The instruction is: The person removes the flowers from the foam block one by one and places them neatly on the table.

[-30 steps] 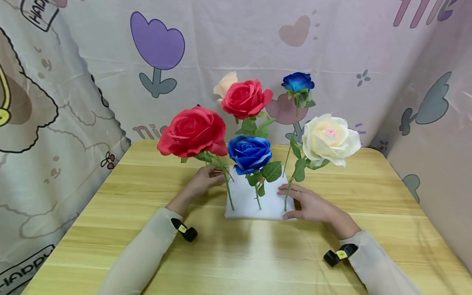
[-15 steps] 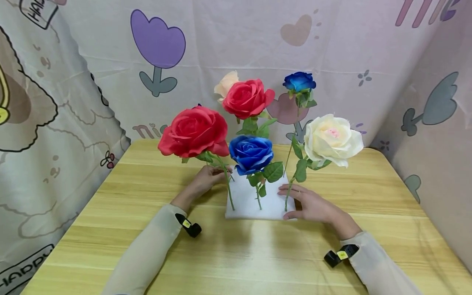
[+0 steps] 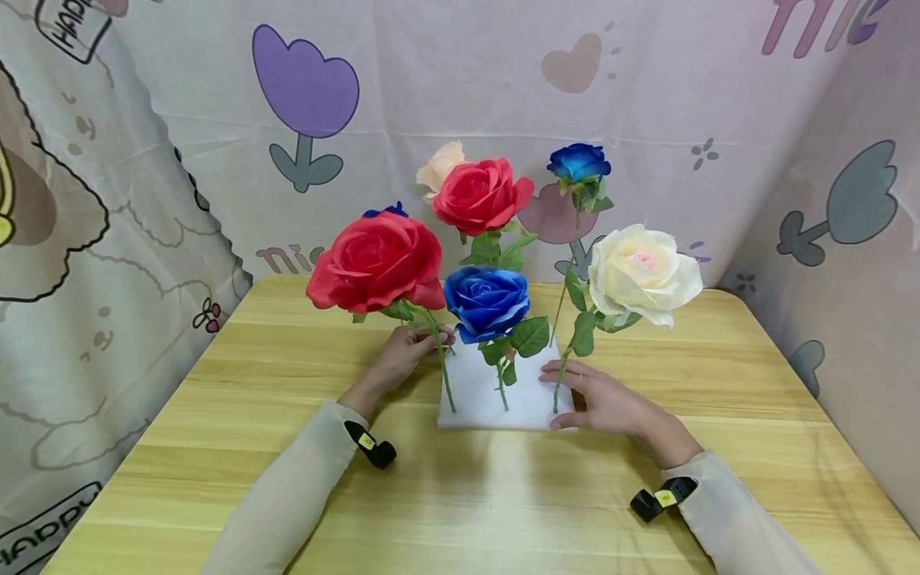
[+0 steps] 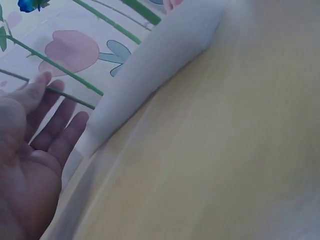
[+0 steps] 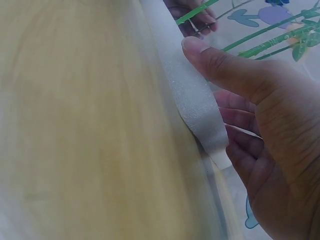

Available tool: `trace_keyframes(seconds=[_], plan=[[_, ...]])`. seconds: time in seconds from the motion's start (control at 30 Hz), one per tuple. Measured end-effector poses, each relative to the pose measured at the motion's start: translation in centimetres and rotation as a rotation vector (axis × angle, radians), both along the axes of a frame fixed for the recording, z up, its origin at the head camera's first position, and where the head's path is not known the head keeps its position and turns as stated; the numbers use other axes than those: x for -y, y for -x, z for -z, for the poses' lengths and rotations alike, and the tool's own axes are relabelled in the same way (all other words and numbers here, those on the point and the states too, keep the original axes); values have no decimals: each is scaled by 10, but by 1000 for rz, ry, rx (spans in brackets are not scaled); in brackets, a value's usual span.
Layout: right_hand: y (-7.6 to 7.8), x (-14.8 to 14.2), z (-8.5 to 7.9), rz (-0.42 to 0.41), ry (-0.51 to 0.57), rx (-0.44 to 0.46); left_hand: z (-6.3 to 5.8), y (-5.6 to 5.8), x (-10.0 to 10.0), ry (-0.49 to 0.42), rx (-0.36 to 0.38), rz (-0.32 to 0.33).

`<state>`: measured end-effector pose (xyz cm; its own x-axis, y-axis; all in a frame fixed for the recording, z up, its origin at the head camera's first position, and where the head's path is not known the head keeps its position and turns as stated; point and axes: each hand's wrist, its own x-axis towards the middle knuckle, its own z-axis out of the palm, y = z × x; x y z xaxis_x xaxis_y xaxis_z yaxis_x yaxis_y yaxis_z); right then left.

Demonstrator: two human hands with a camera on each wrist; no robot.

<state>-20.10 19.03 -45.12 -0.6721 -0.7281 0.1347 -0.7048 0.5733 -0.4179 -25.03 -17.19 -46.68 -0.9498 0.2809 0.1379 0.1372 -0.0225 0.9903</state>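
A white foam block [image 3: 474, 399] lies on the table with several artificial roses standing in it. My left hand [image 3: 399, 351] is at its far left side, thumb and forefinger pinching a thin green stem [image 4: 75, 98]. A dark blue rose [image 3: 388, 210] shows mostly hidden behind the large red rose [image 3: 377, 259] above that hand. My right hand [image 3: 611, 399] holds the block's right side, thumb [image 5: 197, 47] at the near edge and fingers along the side. Close by it stands the cream rose [image 3: 645, 274]; a blue rose [image 3: 486, 302] stands at the front middle.
Behind are another red rose [image 3: 481, 194], a peach rose [image 3: 440, 168] and a tall blue rose [image 3: 579, 162]. The wooden table [image 3: 460, 511] extends around the block. A printed curtain [image 3: 460, 72] hangs behind the table and along both sides.
My left hand has moved slightly right, its thumb and forefinger coming onto the stem. The dark blue rose shows more above the left red rose. My right hand keeps its place on the block.
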Motion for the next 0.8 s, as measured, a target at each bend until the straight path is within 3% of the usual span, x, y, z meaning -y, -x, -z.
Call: trace_keyframes(seconds=[0.2,0.43,0.8], plan=[[-2,0,1,7,-6,6,3,-3,-3,-131,-14,-10],[-4,0,1,11,-2,5,-2,-6,0,-170,-45,-10],[0,0,-3,14,-40,-4,-14,-15,28,-30,-98,-62]])
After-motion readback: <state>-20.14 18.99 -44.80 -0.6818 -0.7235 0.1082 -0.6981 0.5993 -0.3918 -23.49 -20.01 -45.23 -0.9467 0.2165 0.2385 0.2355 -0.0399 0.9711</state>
